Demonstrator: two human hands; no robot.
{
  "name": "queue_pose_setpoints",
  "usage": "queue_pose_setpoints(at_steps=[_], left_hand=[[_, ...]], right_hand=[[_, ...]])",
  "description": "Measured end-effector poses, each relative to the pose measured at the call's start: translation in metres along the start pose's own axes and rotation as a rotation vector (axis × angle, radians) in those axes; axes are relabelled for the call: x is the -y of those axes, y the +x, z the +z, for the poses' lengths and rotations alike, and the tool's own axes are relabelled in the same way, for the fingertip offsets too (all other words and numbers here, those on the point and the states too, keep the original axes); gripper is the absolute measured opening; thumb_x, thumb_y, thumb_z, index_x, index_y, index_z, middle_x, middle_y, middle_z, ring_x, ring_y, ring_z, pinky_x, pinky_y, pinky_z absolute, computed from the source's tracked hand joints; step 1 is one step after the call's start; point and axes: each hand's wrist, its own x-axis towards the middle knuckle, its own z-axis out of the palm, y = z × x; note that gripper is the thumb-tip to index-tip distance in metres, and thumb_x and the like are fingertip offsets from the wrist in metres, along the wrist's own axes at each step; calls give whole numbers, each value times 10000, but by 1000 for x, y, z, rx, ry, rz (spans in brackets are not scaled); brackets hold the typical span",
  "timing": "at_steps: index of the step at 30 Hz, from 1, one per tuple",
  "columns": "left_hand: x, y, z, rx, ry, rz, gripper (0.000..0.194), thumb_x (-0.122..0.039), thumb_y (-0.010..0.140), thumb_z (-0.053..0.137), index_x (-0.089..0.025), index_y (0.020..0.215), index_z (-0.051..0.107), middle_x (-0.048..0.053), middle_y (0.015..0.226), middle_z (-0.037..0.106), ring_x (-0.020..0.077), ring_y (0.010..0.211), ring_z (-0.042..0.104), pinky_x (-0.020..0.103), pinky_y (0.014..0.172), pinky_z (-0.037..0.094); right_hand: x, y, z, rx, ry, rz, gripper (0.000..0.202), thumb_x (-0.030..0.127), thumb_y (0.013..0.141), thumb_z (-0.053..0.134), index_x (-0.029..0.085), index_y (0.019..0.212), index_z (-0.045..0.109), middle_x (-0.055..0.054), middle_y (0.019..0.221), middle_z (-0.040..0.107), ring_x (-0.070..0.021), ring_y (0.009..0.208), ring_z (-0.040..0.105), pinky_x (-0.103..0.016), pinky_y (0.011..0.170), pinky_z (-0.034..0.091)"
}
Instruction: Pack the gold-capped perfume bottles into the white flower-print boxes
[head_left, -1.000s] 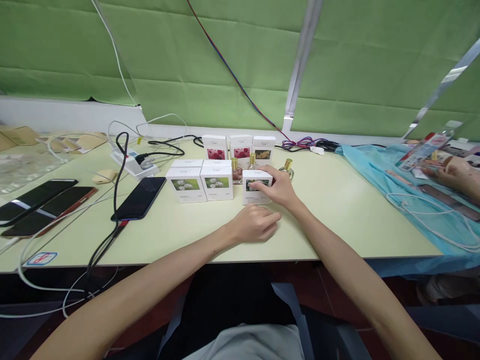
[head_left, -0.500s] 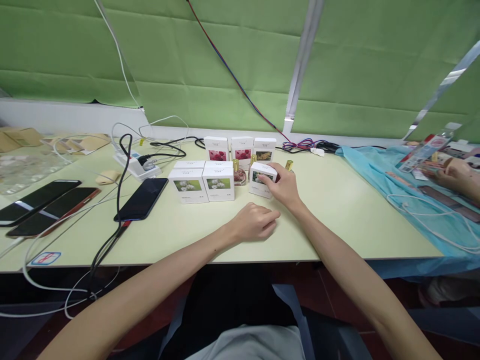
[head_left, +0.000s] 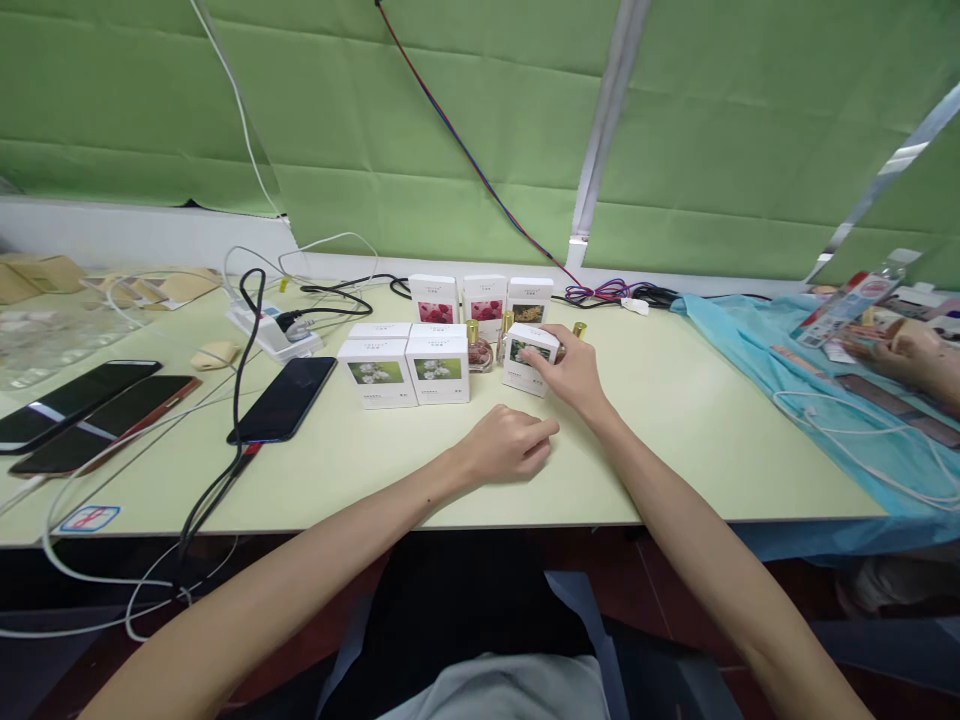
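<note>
Across the upper part of the frame, green sheeting (head_left: 480,110) in creased panels, divided right of centre by a pale strip (head_left: 607,130). Below, a pale yellow-green desk (head_left: 675,430) with a straight front edge, above a dark red floor (head_left: 652,580) at lower centre. On the right side of the frame, a crumpled blue sheet (head_left: 750,335), hanging past the desk's edge. At far left, two dark phones (head_left: 139,410), side by side. Left of centre, a close cluster of white boxes (head_left: 439,388) with white-flower pictures; behind, a row of three upright white boxes (head_left: 484,298). Nearer the left, a black phone (head_left: 285,400) and a white power strip (head_left: 270,335). Near the desk's front, the left grip (head_left: 510,443), curled into a loose fist, contents, if any, hidden. Just right of centre, the right grip (head_left: 574,372), closed around a tilted white box (head_left: 529,375); base on the desk or just above: cannot tell. Smallest, behind that box and to either side, gold-capped glass bottles (head_left: 478,350), partly hidden
</note>
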Motion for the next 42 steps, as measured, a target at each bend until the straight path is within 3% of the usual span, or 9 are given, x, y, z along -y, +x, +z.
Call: queue_pose_setpoints(at_steps=[4, 11, 16, 21, 26, 31, 34, 38, 42], left_hand=[[0, 0, 1, 26, -3, 4, 154, -99, 814, 441, -220, 718, 437, -55, 499, 441, 120, 428, 406, 286, 471, 227], [0, -1, 1, 50, -19, -18, 154, -99, 810, 453, -217, 711, 452, -50, 511, 462, 120, 438, 409, 293, 481, 226], [0, -1, 1, 97, -51, -128, 151, -107, 806, 480, -211, 696, 488, -37, 532, 500, 127, 459, 428, 289, 493, 249], [3, 4, 0, 36, -171, -431, 157, -97, 817, 487, -203, 769, 590, 14, 701, 661, 164, 602, 590, 282, 561, 387], [6, 6, -2, -50, -282, -720, 135, -86, 771, 552, -195, 781, 630, 47, 775, 722, 195, 636, 638, 297, 562, 446], [7, 10, -6, -4, -577, -1033, 192, -137, 785, 603, -187, 966, 644, -1, 597, 649, 153, 450, 572, 266, 472, 452], [6, 15, -6, -25, -833, -1182, 250, -142, 809, 601, -186, 1056, 607, -27, 532, 589, 178, 449, 614, 255, 419, 472], [3, 20, -8, -157, -1015, -1209, 222, -84, 784, 613, -172, 987, 600, 40, 841, 680, 138, 473, 646, 232, 358, 467], [1, 21, -12, -236, -1084, -1182, 189, -75, 759, 625, -148, 932, 607, 106, 1204, 635, 76, 464, 631, 223, 332, 457]], right_hand=[[1, 0, -2, 37, -6, -4, 394, 392, 795, 713, 224, 1150, 674, -73, 1081, 768, -263, 901, 699, -403, 798, 551], [-2, 1, -1, 24, -23, 33, 376, 399, 782, 705, 227, 1113, 663, -71, 999, 770, -260, 822, 684, -417, 771, 549], [-3, 0, -1, -4, -15, 56, 367, 405, 787, 707, 225, 1104, 662, -64, 1028, 769, -245, 811, 675, -405, 771, 543], [-7, 0, 1, -58, 39, 88, 376, 430, 772, 724, 211, 1075, 684, -58, 967, 767, -228, 779, 668, -367, 748, 540], [-9, 1, 4, -120, 80, 128, 382, 460, 749, 727, 188, 1014, 689, -73, 916, 758, -224, 764, 661, -347, 715, 535], [-12, 1, 5, -163, 137, 143, 435, 535, 760, 709, 175, 1000, 673, -72, 911, 741, -213, 761, 655, -344, 696, 539], [-12, 2, 5, -175, 197, 165, 495, 593, 751, 706, 177, 1015, 659, -74, 916, 729, -215, 773, 663, -343, 664, 555], [-9, 1, 6, -174, 281, 184, 523, 625, 730, 726, 191, 1002, 623, -70, 903, 711, -213, 781, 667, -319, 599, 556], [-5, 0, 8, -136, 391, 245, 570, 620, 703, 771, 206, 1036, 565, -37, 855, 692, -169, 656, 632, -264, 477, 494]])
